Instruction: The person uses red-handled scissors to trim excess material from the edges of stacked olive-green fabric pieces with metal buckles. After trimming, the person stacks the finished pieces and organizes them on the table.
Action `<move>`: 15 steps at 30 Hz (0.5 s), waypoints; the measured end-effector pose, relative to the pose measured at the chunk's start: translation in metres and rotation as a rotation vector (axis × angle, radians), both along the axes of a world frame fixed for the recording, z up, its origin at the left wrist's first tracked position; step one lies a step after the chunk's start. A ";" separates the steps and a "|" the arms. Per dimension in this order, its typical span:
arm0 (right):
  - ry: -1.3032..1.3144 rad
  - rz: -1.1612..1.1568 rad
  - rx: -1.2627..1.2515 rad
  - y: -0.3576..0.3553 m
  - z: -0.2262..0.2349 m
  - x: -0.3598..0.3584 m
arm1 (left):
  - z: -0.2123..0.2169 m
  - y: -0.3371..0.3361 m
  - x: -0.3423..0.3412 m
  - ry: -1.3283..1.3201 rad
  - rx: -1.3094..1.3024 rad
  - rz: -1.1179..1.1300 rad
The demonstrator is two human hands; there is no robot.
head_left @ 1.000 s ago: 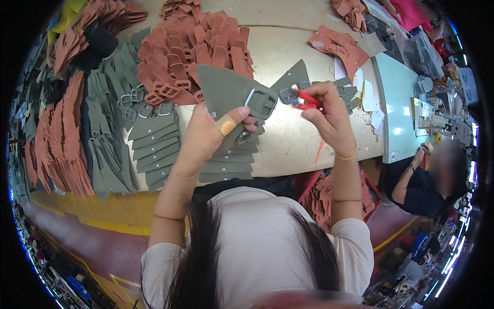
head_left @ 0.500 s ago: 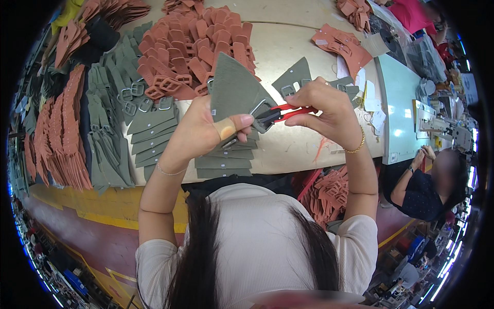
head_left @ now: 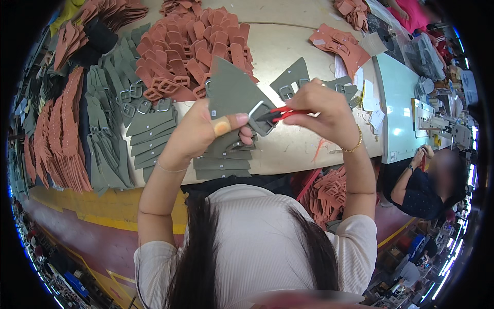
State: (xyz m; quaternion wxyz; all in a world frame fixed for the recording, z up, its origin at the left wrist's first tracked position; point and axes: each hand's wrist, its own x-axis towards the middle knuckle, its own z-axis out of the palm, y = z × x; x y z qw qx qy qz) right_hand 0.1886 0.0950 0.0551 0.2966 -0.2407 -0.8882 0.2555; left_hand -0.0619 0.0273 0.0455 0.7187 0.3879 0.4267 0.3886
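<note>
My left hand (head_left: pixel 203 131) holds up a grey-green fabric piece (head_left: pixel 231 92) with a metal buckle (head_left: pixel 259 116) at its lower right end; a plaster wraps the thumb. My right hand (head_left: pixel 321 110) grips small red-handled snips (head_left: pixel 283 113), whose tips touch the buckle end of the piece. Both hands are raised above the beige table (head_left: pixel 288 51). Under them lies a stack of flat grey-green pieces (head_left: pixel 221 159).
Piles of rust-red buckle straps (head_left: pixel 195 51) cover the table's far middle, more lie at the left edge (head_left: pixel 56 139) and far right (head_left: pixel 339 44). Grey-green straps (head_left: pixel 110 129) lie in rows at the left. Another person (head_left: pixel 427 180) sits by a light-blue sewing table (head_left: pixel 399 103) on the right.
Both hands have come closer to me with the fabric piece. The right hand has brought the red snips from apart onto the buckle end of the piece.
</note>
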 end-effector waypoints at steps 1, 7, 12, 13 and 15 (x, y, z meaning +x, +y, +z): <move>0.012 -0.055 -0.052 -0.001 0.000 0.004 | -0.001 0.000 -0.002 -0.051 -0.013 0.048; 0.443 -0.282 -0.299 -0.014 -0.018 0.009 | -0.015 0.002 -0.007 -0.235 -0.068 0.230; 0.375 -0.353 -0.294 -0.029 -0.034 0.004 | -0.029 0.007 -0.008 -0.598 -0.220 0.202; 0.315 -0.380 -0.257 -0.034 -0.036 0.003 | -0.032 0.007 -0.007 -0.639 -0.219 0.214; 0.243 -0.425 -0.193 -0.042 -0.040 -0.003 | -0.034 0.007 -0.005 -0.704 -0.207 0.248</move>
